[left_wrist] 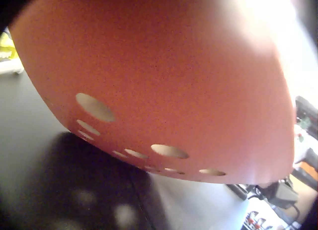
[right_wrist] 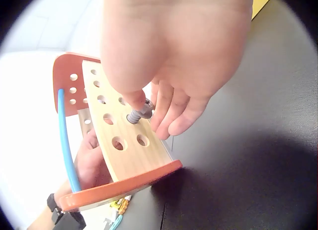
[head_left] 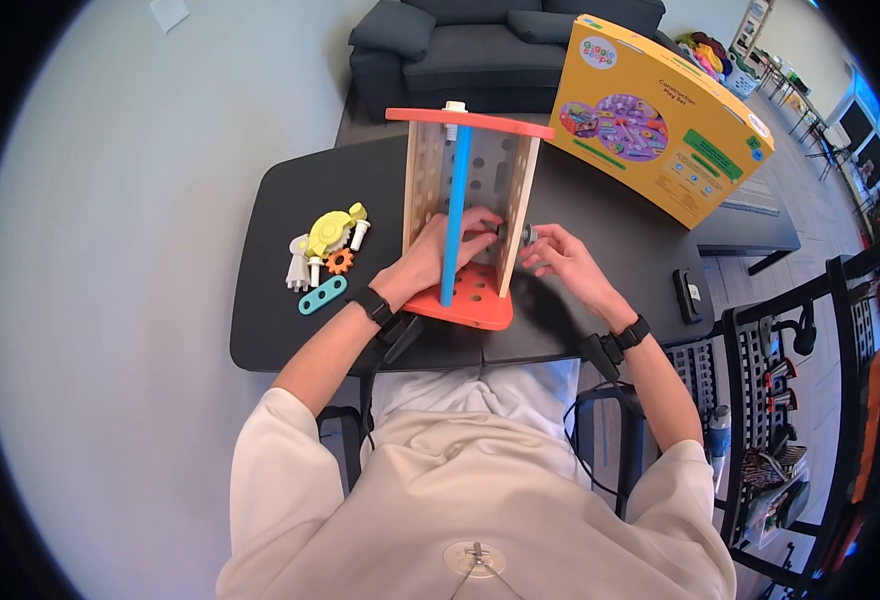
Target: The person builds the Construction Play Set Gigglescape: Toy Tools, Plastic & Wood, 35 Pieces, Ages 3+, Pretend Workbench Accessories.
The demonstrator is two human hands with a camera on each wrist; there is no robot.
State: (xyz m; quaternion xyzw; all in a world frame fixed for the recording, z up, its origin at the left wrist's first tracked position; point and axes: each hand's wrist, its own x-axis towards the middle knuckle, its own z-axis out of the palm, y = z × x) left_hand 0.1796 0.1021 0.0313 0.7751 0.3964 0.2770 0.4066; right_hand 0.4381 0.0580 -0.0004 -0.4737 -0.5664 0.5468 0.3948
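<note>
A toy toolbox with holed wooden sides (right_wrist: 131, 163) stands upright on one red end panel (head_left: 488, 317). Its blue rod (head_left: 456, 220) runs from one red end to the other. My left hand (head_left: 430, 255) reaches behind the rod into the box, its fingers at the inner face of the right side; I cannot tell whether they hold anything. Outside that same side, my right hand (head_left: 570, 265) pinches the head of a grey toy bolt (right_wrist: 145, 110), whose threaded shaft sits at a hole in the wood. The left wrist view is mostly filled by the red panel.
Left on the black table (head_left: 290, 200) lie a yellow toy piece (head_left: 332, 232), white bolts, an orange gear (head_left: 340, 261) and a teal holed strip (head_left: 323, 295). A yellow play-set box (head_left: 650, 120) stands at the back right. A black device (head_left: 687, 297) lies near the right edge.
</note>
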